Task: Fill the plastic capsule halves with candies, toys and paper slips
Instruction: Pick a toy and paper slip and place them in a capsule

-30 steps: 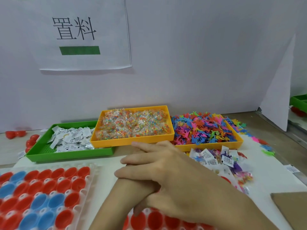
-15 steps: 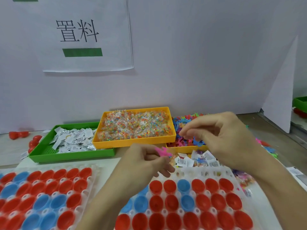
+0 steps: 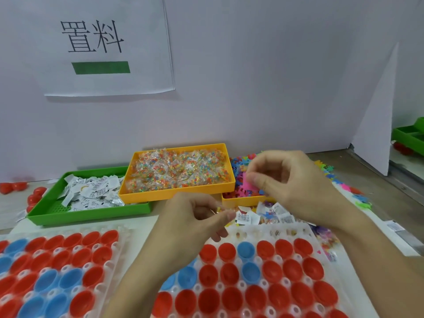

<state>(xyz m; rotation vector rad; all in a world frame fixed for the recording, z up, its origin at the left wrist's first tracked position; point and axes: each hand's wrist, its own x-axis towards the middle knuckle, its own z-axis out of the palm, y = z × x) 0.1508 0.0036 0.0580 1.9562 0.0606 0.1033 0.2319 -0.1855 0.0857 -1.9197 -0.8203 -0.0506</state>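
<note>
- Our left hand (image 3: pixel 197 216) hovers above the far edge of the right-hand white holder (image 3: pixel 263 232), its fingers curled and pinching a small clear candy packet (image 3: pixel 220 210) between thumb and fingertips.
- Our right hand (image 3: pixel 291 182) is raised over the tray of colourful toys (image 3: pixel 238 171), thumb and forefinger pinching a pink toy (image 3: pixel 249 187).
- The capsule halves (image 3: pixel 282 271), red and blue, sit open side up in the holder's rows; a second holder of halves (image 3: pixel 57 267) lies to its left.
- The orange tray of candy packets (image 3: pixel 181 173) stands in the middle at the back, touching the toy tray on its right.
- The green tray of paper slips (image 3: pixel 91 193) sits just to its left.
- A small heap of slips, toys and packets (image 3: pixel 270 214) lies on the table between the toy tray and the right-hand holder.
- A printed sign (image 3: pixel 96 44) hangs on the wall behind.
</note>
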